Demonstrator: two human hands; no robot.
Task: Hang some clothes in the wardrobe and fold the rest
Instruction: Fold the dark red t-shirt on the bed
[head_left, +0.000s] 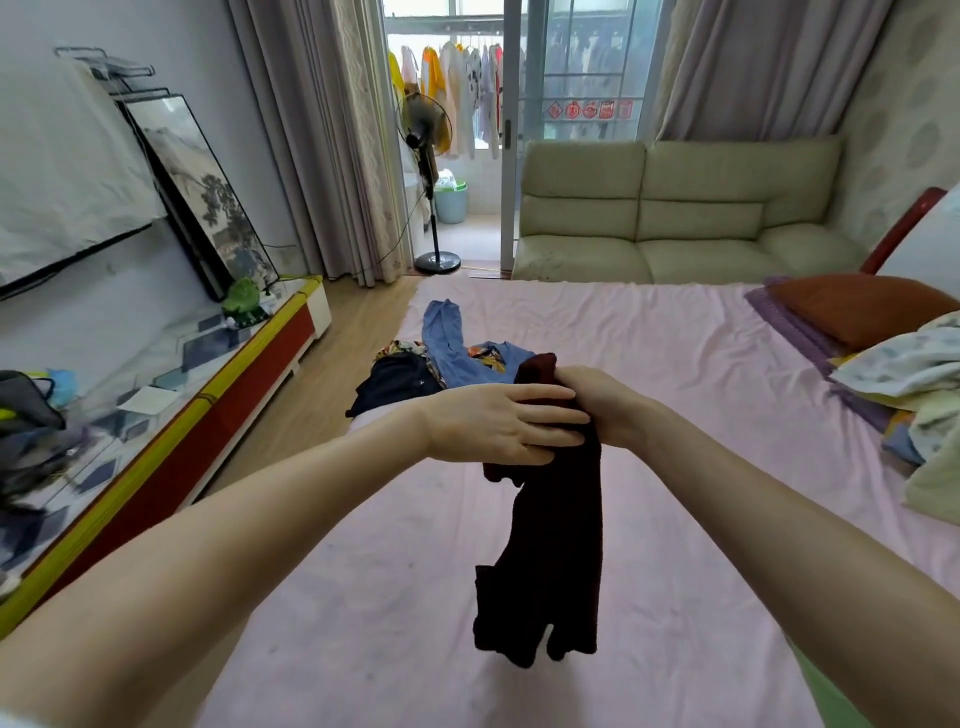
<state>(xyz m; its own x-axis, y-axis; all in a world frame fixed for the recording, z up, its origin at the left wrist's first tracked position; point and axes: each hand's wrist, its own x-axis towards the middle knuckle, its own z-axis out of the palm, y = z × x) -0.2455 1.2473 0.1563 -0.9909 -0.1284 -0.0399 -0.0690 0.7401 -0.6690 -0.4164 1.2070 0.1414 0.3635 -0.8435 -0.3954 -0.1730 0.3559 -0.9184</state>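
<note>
A dark maroon garment (550, 561) hangs in the air above the pink bed sheet (649, 364). My right hand (608, 405) grips its bunched upper end. My left hand (498, 423) lies flat against the same bunch with straight fingers, touching the cloth and my right hand. Behind my hands, near the far left edge of the bed, sits a pile of clothes: a blue garment (447, 343), a dark navy one (395, 382) and a patterned orange piece (488, 356). No wardrobe or hanger is in view.
A low red and yellow cabinet (218, 410) runs along the left wall with clutter on top. Pillows and bedding (883, 332) are stacked at the bed's right. A beige sofa (675, 208) and a standing fan (428, 156) stand beyond the bed by the balcony door.
</note>
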